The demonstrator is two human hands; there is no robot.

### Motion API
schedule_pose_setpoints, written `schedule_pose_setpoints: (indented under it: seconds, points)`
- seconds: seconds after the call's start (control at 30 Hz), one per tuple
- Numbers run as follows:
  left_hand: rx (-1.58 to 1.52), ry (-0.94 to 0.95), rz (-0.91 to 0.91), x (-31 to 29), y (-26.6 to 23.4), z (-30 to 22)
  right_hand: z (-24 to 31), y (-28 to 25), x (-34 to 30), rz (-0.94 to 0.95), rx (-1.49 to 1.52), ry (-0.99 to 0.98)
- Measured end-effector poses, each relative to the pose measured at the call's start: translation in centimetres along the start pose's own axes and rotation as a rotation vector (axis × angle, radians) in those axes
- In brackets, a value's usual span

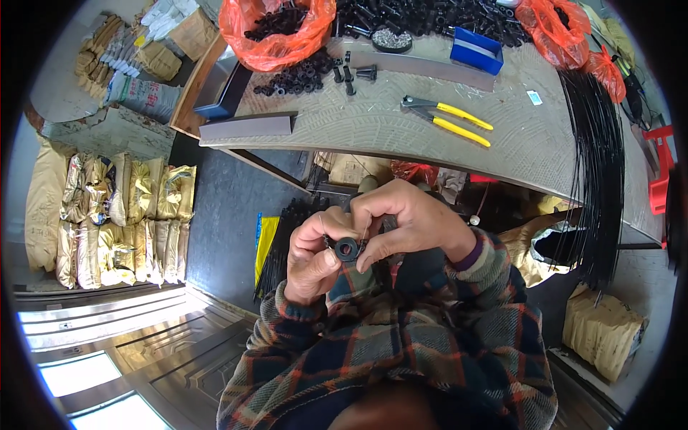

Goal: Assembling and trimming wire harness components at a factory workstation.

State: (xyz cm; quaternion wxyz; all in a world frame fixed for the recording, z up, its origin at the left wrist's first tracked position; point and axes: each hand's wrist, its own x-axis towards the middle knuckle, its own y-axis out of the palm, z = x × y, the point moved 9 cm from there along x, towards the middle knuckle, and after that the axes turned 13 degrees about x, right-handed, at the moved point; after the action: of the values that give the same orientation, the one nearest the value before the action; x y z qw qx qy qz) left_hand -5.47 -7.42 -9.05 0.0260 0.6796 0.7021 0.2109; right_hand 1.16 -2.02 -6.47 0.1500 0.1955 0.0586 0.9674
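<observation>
Two hands pinch a small black ring close to the body, below a cluttered tabletop.

Near, the left hand (313, 259) and right hand (401, 218) press together, fingertips gripping the black ring (347, 249) between them. Beyond, on the tabletop (358, 125), lie yellow-handled pliers (448, 120). Farther back, an orange bag (276, 29) holds black parts, a blue box (476, 50) sits right, and black rods (591, 165) hang off the right edge.
</observation>
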Motion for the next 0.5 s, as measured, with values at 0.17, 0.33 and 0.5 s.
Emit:
schedule_pose_setpoints:
  seconds: [0.17, 0.33, 0.5]
  points:
    - [0.009, 0.038, -0.089, -0.3, -0.2, -0.9, 0.2, 0.3, 0.7, 0.022, -0.143, 0.101]
    - [0.043, 0.051, -0.109, -0.3, -0.2, -1.2, 0.0, 0.4, 0.5, 0.014, -0.157, 0.087]
    - [-0.004, 0.072, -0.105, -0.1, -0.9, -1.3, 0.7, 1.1, 0.4, -0.089, -0.248, 0.041]
